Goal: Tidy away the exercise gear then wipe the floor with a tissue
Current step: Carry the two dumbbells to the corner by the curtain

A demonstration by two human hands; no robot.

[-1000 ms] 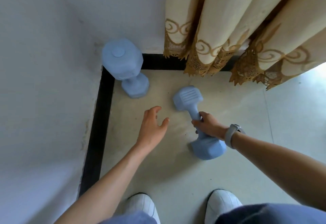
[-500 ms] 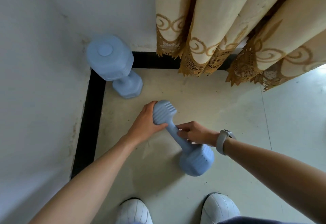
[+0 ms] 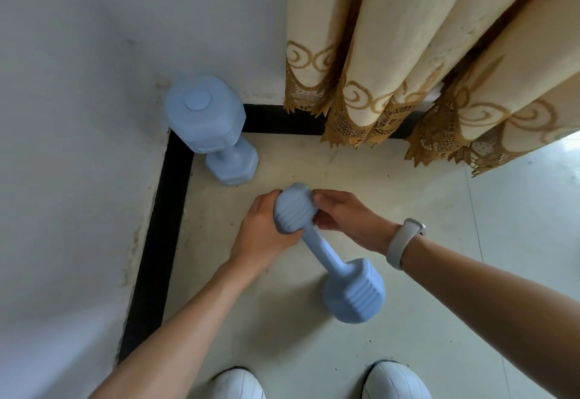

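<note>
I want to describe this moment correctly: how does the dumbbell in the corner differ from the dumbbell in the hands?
The corner dumbbell stands on one end by the wall, with nothing touching it. The held dumbbell is tilted; the left hand and the right hand each have a grip on its upper head. Its lower head is near the floor; contact is unclear. Both are light blue with ribbed heads.
</note>
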